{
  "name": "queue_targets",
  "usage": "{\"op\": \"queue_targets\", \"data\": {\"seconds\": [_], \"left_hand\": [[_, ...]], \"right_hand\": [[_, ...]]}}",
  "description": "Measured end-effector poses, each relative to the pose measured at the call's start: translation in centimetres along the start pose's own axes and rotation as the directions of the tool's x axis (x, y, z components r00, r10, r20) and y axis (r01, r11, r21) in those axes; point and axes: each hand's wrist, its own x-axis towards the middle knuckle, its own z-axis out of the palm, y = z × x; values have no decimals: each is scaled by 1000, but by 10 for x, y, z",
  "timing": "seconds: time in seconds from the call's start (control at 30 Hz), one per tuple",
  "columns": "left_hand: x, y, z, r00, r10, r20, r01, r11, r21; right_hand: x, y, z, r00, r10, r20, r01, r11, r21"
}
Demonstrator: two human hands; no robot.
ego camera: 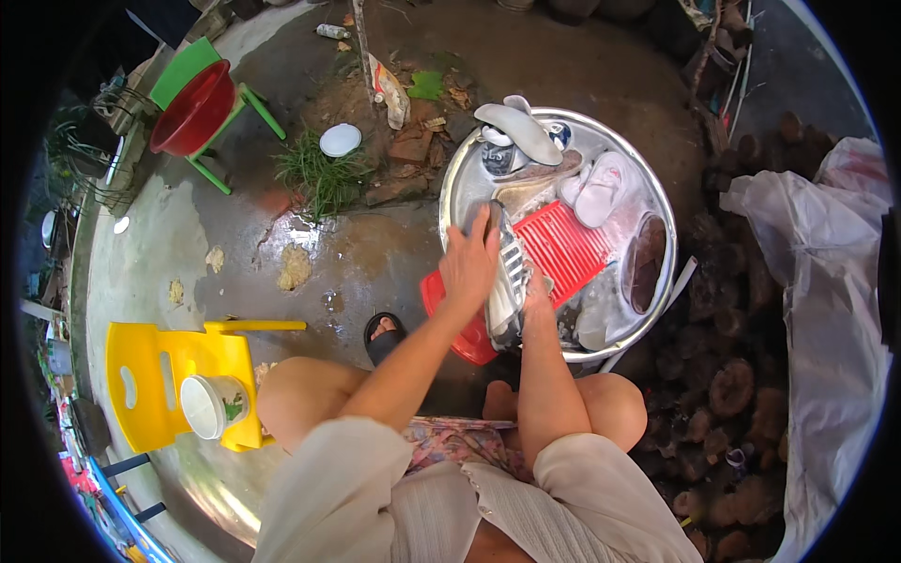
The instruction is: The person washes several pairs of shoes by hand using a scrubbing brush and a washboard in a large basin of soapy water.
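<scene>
A white-and-dark laced sneaker (508,274) lies lengthwise over the near left rim of a round metal basin (670,267). My right hand (538,285) grips its right side. My left hand (471,264) is over its upper left side, fingers spread; whether it holds a brush or cloth there, I cannot tell. A red plastic washboard (563,250) slants down in the basin and reaches out under the sneaker past the rim. White shoes (598,188), pale insoles (524,134) and a brown insole or sole (644,264) lie around it in soapy water.
At the left stand a yellow plastic chair (141,394) bearing a white bucket (204,408), and a green chair (246,105) with a red basin (193,109). A white lid (340,141) rests on grass. Stacked firewood (732,387) and plastic sheeting (823,317) are at the right.
</scene>
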Motion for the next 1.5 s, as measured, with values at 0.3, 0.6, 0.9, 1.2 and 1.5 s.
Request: {"op": "queue_targets", "data": {"seconds": [0.3,0.6,0.9,1.2,1.5], "left_hand": [[-52,2,5,997,-57,57,53,996,65],[-84,-6,-15,984,161,80,-169,979,115],[45,-8,-4,999,40,22,-45,955,292],[-107,-25,-21,979,-174,109,179,983,-47],[22,-1,-11,986,-145,87,138,987,79]], "right_hand": [[-21,-4,14,931,120,345,-184,970,161],[-53,17,65,999,36,-8,-36,999,-15],[-15,44,47,997,-69,22,68,997,23],[-28,47,64,989,-133,-72,124,986,-112],[1,26,27,981,-162,-104,152,984,-98]]}}
